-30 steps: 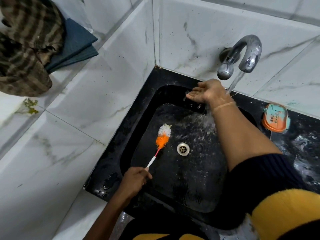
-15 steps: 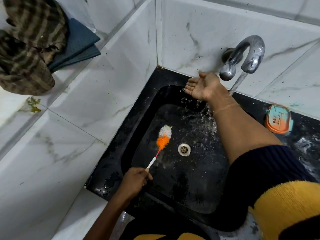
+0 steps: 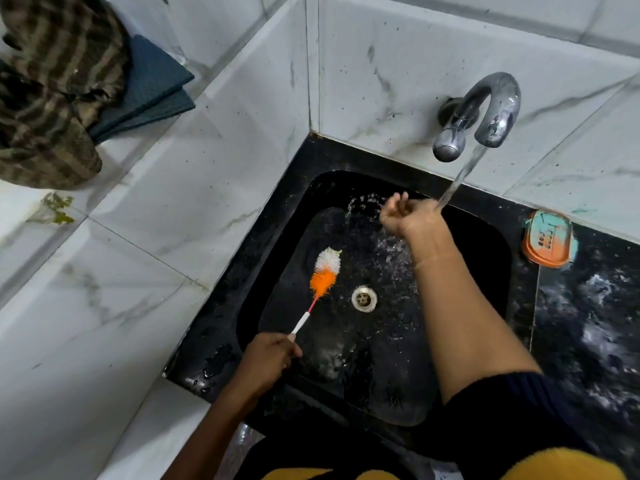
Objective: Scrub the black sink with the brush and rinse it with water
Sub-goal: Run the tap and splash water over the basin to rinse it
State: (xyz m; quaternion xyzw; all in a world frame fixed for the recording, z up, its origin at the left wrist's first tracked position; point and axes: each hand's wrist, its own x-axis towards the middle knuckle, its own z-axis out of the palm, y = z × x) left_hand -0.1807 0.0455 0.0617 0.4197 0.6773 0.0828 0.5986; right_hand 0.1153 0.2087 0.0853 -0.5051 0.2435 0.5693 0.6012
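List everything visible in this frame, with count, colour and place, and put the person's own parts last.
sink: one, black, set in the wall corner, wet
drain: one, metal, in the sink floor
brush: one, white and orange bristles, white handle, head on the sink floor left of the drain
tap: one, chrome, on the back wall, running
soap dish: one, orange and teal, on the counter right of the sink
cloths: striped brown and folded blue, upper left
left hand: grips the brush handle
right hand: curled under the stream
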